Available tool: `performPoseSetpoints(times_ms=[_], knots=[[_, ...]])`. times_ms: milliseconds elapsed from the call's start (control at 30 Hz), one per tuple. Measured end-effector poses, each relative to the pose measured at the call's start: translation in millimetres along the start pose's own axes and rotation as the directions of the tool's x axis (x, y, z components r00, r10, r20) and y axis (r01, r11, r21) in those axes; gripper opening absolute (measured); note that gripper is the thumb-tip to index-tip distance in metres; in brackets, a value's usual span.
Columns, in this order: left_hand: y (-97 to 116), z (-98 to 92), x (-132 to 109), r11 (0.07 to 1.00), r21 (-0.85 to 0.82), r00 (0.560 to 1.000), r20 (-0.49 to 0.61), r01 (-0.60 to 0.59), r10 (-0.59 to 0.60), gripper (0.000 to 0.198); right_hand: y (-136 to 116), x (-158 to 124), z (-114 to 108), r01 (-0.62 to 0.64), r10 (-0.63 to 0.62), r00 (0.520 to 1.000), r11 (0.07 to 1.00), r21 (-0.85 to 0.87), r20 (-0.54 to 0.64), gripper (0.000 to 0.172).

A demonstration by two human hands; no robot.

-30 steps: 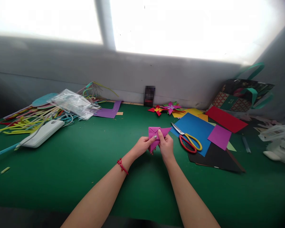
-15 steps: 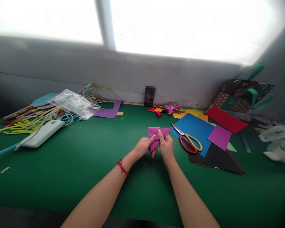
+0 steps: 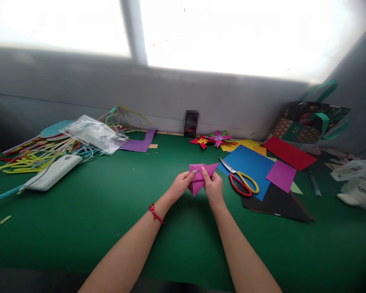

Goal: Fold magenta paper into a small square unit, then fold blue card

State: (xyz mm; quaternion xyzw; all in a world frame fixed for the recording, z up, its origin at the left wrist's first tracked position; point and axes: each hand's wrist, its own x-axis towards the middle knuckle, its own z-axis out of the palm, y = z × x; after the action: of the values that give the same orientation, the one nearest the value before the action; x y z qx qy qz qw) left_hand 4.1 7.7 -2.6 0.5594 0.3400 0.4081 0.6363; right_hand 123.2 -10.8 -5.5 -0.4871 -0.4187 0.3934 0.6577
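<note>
A folded magenta paper [image 3: 198, 177] is held between both hands above the green table [image 3: 116, 187]. It has a creased square part at upper left and pointed flaps to the right and below. My left hand [image 3: 180, 185] pinches its left side, thumb on top. On the right side, my right hand [image 3: 214, 188] grips it with the thumb pressed near the middle; the fingers beneath are mostly hidden. Just right of that hand, scissors [image 3: 240, 181] with one red and one yellow handle lie, blades partly on a blue paper sheet [image 3: 250, 160].
Folded paper flowers [image 3: 218, 138] lie near the wall. Magenta [image 3: 281, 176], red [image 3: 289, 152] and black [image 3: 274, 203] sheets rest at right, before a patterned gift bag [image 3: 301, 128]. At left are a white power strip [image 3: 56, 173], colourful strips [image 3: 33, 158] and a clear plastic bag [image 3: 93, 132].
My left thumb has slid slightly left and up on the magenta paper. The left fingers that showed beneath its lower flap are now tucked behind. The view has shifted a little.
</note>
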Motion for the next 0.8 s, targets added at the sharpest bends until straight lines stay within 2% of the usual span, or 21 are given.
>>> performPoseSetpoints(times_ms=[133, 300, 700, 800], knots=[[3.1, 1.9, -4.9, 0.998, 0.065, 0.990, 0.140, 0.027, -0.036, 0.043, 0.0, 0.1, 0.4, -0.040, 0.040, 0.999, 0.999, 0.031, 0.017, 0.027], [4.8, 3.5, -7.6, 0.997, 0.067, 0.994, 0.101, 0.032, -0.039, 0.043, -0.2, 1.6, 1.6, -0.123, 0.116, 0.991, 0.987, 0.105, 0.072, 0.028], [12.2, -0.3, -10.2, 1.000, -0.024, 0.988, 0.157, 0.019, -0.015, 0.035, -11.4, -4.7, 4.0, -0.192, 0.171, 0.979, 0.959, 0.210, 0.115, 0.029], [12.5, 0.9, -11.0, 1.000, -0.007, 0.988, 0.151, 0.017, -0.016, 0.036, -12.5, -5.4, 4.1, -0.162, 0.145, 0.985, 0.963, 0.216, 0.091, 0.027]])
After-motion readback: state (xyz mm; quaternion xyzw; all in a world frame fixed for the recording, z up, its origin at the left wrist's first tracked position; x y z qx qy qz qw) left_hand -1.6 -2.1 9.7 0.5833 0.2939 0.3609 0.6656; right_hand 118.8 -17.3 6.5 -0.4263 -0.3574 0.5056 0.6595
